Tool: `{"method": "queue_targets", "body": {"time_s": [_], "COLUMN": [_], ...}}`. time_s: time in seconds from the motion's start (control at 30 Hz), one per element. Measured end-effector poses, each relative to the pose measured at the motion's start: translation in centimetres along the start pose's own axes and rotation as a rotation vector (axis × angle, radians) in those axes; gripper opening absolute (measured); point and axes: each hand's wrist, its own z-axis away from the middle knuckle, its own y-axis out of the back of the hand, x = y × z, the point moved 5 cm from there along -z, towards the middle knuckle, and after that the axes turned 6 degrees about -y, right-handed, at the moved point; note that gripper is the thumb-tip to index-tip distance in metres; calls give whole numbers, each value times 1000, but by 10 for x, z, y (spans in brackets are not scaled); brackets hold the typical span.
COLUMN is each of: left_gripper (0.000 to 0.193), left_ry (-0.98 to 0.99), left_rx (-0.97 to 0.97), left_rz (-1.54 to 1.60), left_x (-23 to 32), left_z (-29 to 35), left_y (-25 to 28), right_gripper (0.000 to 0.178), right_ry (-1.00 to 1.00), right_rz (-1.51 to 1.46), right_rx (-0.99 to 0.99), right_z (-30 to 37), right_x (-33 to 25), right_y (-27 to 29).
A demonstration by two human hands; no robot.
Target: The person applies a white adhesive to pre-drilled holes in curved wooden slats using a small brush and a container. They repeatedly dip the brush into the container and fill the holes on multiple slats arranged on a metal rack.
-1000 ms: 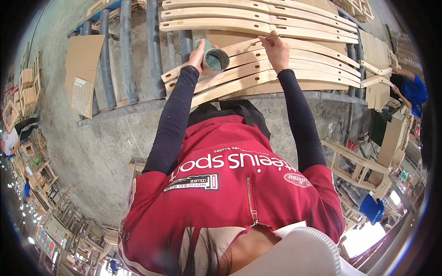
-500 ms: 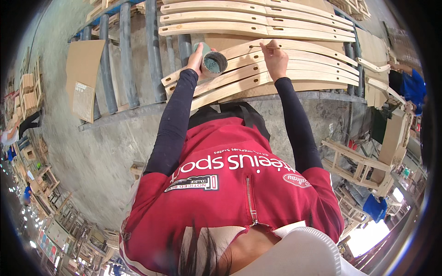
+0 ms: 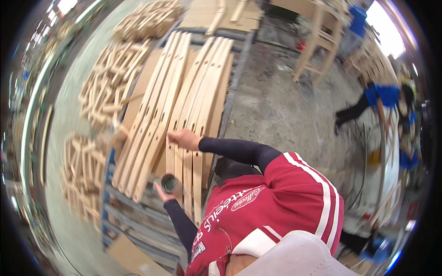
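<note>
My left hand [image 3: 162, 192] is wrapped round the side of a small round container [image 3: 169, 182], its dark mouth facing up. The container is over the lower ends of the slats. Above the nearer group of pale curved wooden slats [image 3: 202, 99], my right hand [image 3: 185, 139] has its fingers pinched together near the slotted holes. What they hold, if anything, is too small to make out. Another group of similar slats [image 3: 149, 115] lies alongside on the left, with slots along their faces.
Cardboard [image 3: 221, 103] lies under the slats on a metal roller rack [image 3: 142, 209]. Heaps of wooden pieces [image 3: 108, 83] stand to the left. A tall wooden frame [image 3: 317, 43] is at the upper right. A person in blue [image 3: 380, 94] bends over farther right.
My view has swung round, so the slats now run up the picture instead of across it. My right hand remains over the nearer slats; my left hand still holds the container.
</note>
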Motion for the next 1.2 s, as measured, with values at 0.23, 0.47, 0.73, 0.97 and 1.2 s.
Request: {"method": "queue_targets", "body": {"time_s": [0.23,0.47,0.73,0.97,1.2], "left_gripper": [68,55,55,56,60], "left_ry": [-57,-212,-324,-335,-391], "left_rx": [-25,-272,-257,-292,-183], "left_rz": [-83,-86,-169,-207,-264], "left_x": [51,90,121,134,145], "left_z": [34,96,135,120,114], "left_y": [-84,-181,-202,-191,-197], "right_gripper": [28,26,11,8,12], "right_ry": [10,178,286,367,348], "right_rz": [-156,119,209,127,90], "right_rx": [182,210,175,165,209], "right_z": [67,97,115,123,133], "right_x": [-111,-127,-147,-150,-158], "right_y": [68,70,86,79,113]}}
